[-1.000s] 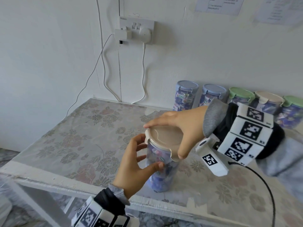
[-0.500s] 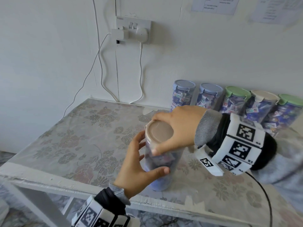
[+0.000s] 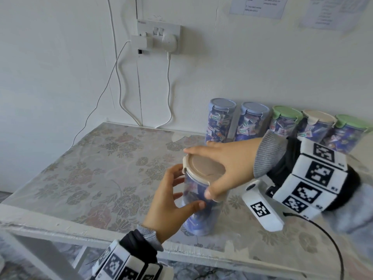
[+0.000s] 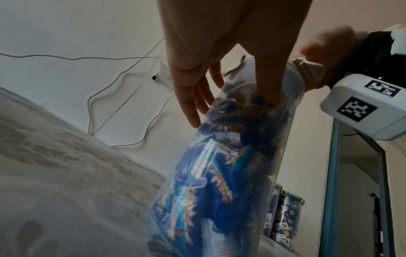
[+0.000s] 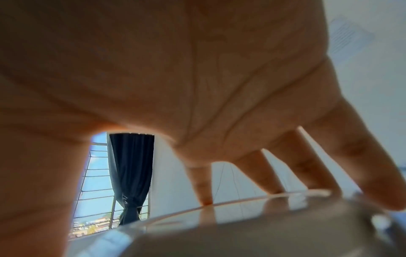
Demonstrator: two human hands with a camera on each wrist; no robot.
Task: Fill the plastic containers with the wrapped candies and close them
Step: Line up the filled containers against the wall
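A clear plastic container [image 3: 196, 217] full of blue wrapped candies stands near the table's front edge. Its beige lid [image 3: 212, 167] sits on top. My left hand [image 3: 189, 187] holds the container's upper body, thumb on the near side and fingers on the far left side. In the left wrist view the same container [image 4: 219, 165] fills the middle, held by my left hand [image 4: 230, 97]. My right hand [image 3: 198, 172] arches over the lid, fingertips on its far rim and thumb hooked over the near edge. The right wrist view shows its fingers [image 5: 329, 165] spread on the lid [image 5: 241, 226].
Several closed candy-filled containers [image 3: 222, 122] with blue, green and beige lids stand in a row against the back wall, right. A wall socket [image 3: 159, 37] with plugs and hanging white cables is above the table [image 3: 90, 168], which wears a floral cloth. Its front edge [image 3: 80, 231] is close.
My right hand has shifted around the lid, and its thumb now hooks over the near edge. The left hand keeps its hold on the container at the same spot.
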